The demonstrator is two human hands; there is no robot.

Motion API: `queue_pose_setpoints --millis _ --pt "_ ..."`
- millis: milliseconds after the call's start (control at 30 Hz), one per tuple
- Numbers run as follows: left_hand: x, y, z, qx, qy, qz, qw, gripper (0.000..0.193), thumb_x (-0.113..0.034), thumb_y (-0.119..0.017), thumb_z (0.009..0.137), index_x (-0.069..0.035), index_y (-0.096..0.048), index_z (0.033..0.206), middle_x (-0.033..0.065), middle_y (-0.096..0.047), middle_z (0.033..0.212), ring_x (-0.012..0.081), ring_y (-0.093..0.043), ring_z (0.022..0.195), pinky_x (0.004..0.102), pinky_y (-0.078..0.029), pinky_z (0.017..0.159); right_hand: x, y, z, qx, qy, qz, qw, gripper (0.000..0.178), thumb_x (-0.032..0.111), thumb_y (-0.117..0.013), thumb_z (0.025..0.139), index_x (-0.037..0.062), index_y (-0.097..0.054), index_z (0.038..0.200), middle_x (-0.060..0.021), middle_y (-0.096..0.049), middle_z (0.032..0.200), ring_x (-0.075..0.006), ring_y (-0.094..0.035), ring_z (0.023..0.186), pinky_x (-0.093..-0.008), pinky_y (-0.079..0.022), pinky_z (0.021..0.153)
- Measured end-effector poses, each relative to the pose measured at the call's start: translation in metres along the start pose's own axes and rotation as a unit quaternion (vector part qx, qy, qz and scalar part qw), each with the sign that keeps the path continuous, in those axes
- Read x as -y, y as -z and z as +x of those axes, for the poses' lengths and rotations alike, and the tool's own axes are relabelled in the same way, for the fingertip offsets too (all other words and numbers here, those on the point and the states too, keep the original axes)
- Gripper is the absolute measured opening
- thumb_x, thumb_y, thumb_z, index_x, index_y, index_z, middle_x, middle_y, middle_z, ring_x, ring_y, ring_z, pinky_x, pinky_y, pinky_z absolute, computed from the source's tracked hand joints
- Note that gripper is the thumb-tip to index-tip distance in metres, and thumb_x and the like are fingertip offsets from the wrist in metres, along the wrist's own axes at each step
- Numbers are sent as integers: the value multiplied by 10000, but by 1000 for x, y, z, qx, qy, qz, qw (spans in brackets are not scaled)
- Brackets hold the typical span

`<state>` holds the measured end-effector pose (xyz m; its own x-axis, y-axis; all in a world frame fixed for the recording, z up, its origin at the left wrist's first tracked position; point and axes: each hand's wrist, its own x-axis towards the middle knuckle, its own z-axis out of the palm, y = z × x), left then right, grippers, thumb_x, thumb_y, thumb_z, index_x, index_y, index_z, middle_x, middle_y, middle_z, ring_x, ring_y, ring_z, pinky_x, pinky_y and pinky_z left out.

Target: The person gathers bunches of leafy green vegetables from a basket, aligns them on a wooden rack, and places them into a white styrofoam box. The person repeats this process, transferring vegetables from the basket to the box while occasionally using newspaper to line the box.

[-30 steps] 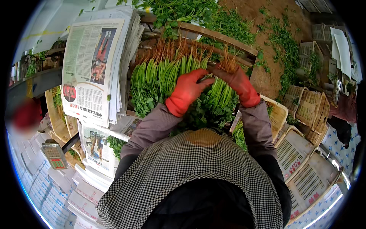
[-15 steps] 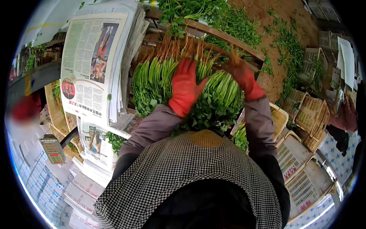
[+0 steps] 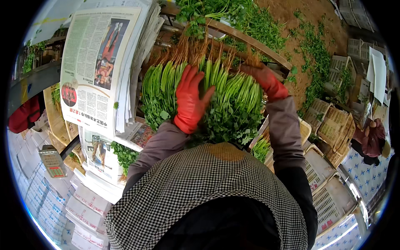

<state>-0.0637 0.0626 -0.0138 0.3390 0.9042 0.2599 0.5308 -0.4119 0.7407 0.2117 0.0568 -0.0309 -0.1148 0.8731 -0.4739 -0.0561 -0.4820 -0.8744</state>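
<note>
A stack of newspapers [image 3: 100, 71] is lying just left of the bundle of green leafy herbs [image 3: 225, 104], its top sheet showing a colour photograph. The bundle is lying in front of the person, green stems running up to pale orange roots at the far end and leaves spreading toward the checked apron [image 3: 208, 196]. The left hand [image 3: 189, 100], in a red glove, is resting flat on the middle of the bundle, fingers spread wide and pressing on the stems. The right hand [image 3: 264, 79], also in a red glove, is curling around the bundle's upper right edge near the roots, gripping the stems there. Beyond the bundle a wooden frame [image 3: 254, 43] is crossing, and right of the bundle woven baskets [image 3: 333, 125] are standing on the ground.
</note>
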Motion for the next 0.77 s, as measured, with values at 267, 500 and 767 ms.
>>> queue_pose_setpoints --millis 267,500,767 --pt "4 -6 5 76 5 174 982 575 -217 -819 749 32 -603 1220 197 -527 1373 440 -459 1315 482 -449 990 22 -43 57 -77 -136 -270 950 667 618 -611 890 30 -676 1200 -188 -706 1080 -307 -660 1044 -388 -483 914" --pt "12 -1 4 90 -31 141 986 556 -311 -789 761 -72 -643 1242 182 -462 1432 430 -402 1356 478 -429 993 14 -48 80 17 -99 -281 954 575 428 -698 906 -31 -632 1245 -127 -714 1088 -243 -662 1033 -366 -506 892" --pt "1 0 -5 102 -79 -226 966 500 -272 -759 853 -119 -626 1309 191 -413 1536 435 -311 1450 514 -306 1157 64 -36 -28 86 85 83 989 388 202 -683 933 -28 -637 1243 -174 -512 1446 -334 -606 1209 -445 -491 1034"
